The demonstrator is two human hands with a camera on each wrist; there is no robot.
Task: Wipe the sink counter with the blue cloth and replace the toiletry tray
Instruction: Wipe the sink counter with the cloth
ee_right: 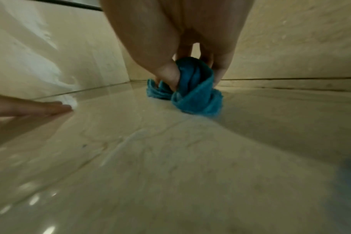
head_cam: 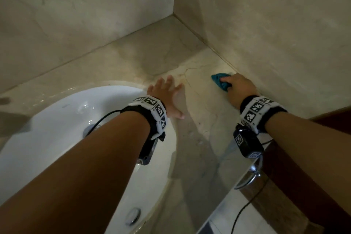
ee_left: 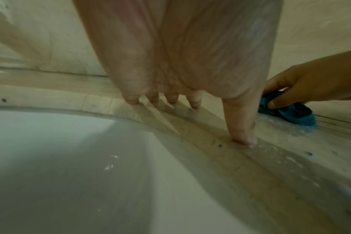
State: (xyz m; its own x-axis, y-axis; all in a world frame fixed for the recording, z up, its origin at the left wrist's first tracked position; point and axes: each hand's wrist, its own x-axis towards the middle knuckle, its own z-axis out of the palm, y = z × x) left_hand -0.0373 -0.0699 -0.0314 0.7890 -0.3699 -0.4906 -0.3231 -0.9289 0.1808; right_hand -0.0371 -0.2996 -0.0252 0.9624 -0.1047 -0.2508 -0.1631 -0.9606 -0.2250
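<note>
A bunched blue cloth [head_cam: 220, 81] lies on the beige stone counter [head_cam: 201, 112] close to the right wall. My right hand [head_cam: 240, 87] grips it, thumb and fingers curled round its folds [ee_right: 192, 88], and presses it on the counter. My left hand [head_cam: 169, 95] rests flat on the counter beside the sink rim, fingers spread and straight, fingertips [ee_left: 244, 139] touching the stone. In the left wrist view the cloth [ee_left: 291, 115] shows to the right under the right hand [ee_left: 303, 90]. No toiletry tray is in view.
A white oval sink [head_cam: 57, 119] with a drain [head_cam: 89, 129] and an overflow cap [head_cam: 133, 215] fills the lower left. Beige tiled walls [head_cam: 266, 24] meet in a corner behind the counter. A chrome handle [head_cam: 248, 178] and dark wood sit at the right.
</note>
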